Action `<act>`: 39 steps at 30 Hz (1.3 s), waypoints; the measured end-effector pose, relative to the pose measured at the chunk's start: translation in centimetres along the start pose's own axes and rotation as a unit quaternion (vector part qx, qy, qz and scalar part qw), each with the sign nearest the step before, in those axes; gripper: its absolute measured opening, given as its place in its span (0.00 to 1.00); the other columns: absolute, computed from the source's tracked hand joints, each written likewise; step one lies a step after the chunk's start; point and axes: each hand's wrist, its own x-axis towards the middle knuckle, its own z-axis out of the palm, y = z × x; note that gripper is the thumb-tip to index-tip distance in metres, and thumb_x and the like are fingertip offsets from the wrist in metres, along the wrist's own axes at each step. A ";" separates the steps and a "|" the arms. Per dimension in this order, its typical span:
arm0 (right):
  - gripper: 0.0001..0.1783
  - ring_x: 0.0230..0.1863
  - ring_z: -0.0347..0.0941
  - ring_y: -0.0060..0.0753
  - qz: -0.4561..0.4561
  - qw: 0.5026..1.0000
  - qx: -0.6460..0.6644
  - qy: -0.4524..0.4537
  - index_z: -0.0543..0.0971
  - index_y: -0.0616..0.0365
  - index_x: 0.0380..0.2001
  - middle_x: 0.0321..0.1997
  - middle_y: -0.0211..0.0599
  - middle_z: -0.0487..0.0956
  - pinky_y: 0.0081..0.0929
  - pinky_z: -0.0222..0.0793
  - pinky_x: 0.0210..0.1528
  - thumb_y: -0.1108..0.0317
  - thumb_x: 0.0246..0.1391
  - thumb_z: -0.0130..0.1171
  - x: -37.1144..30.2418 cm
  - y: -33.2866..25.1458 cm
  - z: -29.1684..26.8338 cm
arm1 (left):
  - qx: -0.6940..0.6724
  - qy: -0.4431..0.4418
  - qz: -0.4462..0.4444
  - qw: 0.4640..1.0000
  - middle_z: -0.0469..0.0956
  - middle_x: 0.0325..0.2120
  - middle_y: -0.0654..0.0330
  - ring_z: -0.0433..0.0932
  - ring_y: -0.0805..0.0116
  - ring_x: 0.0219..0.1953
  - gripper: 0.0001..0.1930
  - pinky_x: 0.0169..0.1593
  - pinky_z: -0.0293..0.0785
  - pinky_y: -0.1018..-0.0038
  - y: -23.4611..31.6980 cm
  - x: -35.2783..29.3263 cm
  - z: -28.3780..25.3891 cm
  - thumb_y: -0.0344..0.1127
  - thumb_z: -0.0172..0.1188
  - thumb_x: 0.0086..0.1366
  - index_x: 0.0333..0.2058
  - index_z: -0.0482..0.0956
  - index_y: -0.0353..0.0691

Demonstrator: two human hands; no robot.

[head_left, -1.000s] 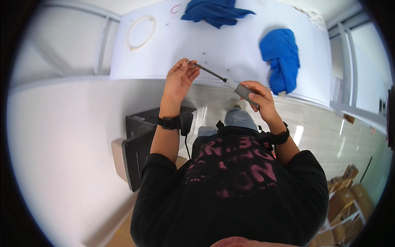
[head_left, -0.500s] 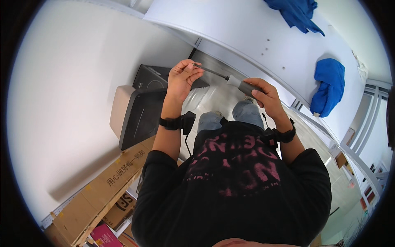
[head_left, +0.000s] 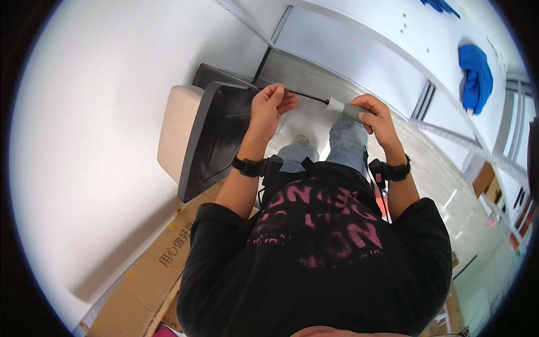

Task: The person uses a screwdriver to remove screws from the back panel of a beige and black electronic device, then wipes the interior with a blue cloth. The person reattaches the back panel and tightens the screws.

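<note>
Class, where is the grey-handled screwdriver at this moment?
In the head view, the grey-handled screwdriver is at the upper middle, its handle in the right hand and its shaft running leftward to the left hand.

Black T-shirt: pink lettering, large broken capitals in several rows; smaller print among them, too fine to read.
Cardboard box, lower left: one slanting line of black characters, running up toward the sleeve.
Wrist device, right arm: small reddish label, illegible.
</note>
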 end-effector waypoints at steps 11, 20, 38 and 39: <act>0.15 0.10 0.56 0.16 0.053 0.942 0.329 0.038 0.73 0.61 0.42 0.28 0.46 0.80 0.15 0.50 0.12 0.67 0.52 0.49 -2.0 10.5 7.7 | 0.629 -0.020 0.161 0.760 0.81 0.28 0.56 0.81 0.67 0.31 0.10 0.36 0.76 0.73 2.7 -4.0 -3.0 0.34 0.61 0.61 0.39 0.77 0.34; 0.14 0.12 0.56 0.14 0.057 0.965 0.250 0.063 0.76 0.59 0.43 0.27 0.37 0.79 0.16 0.49 0.13 0.72 0.52 0.51 -0.4 12.4 11.9 | 0.936 -0.004 0.269 0.228 0.78 0.34 0.57 0.76 0.57 0.41 0.14 0.47 0.70 0.62 7.7 -0.2 -0.4 0.39 0.66 0.52 0.37 0.81 0.41; 0.15 0.29 0.71 0.23 -0.016 0.981 0.163 0.100 0.77 0.59 0.42 0.34 0.37 0.79 0.22 0.66 0.33 0.71 0.49 0.54 1.0 12.5 14.5 | 0.984 0.034 -0.006 0.178 0.83 0.34 0.57 0.82 0.60 0.40 0.10 0.38 0.77 0.70 7.2 1.7 1.9 0.36 0.56 0.54 0.32 0.84 0.45; 0.16 0.34 0.74 0.28 -0.035 0.985 0.125 0.112 0.77 0.60 0.42 0.35 0.38 0.78 0.26 0.69 0.40 0.70 0.47 0.56 1.1 12.6 14.6 | 0.983 0.031 -0.003 0.179 0.83 0.34 0.57 0.82 0.59 0.40 0.10 0.38 0.77 0.70 7.2 1.8 1.9 0.36 0.56 0.54 0.32 0.84 0.45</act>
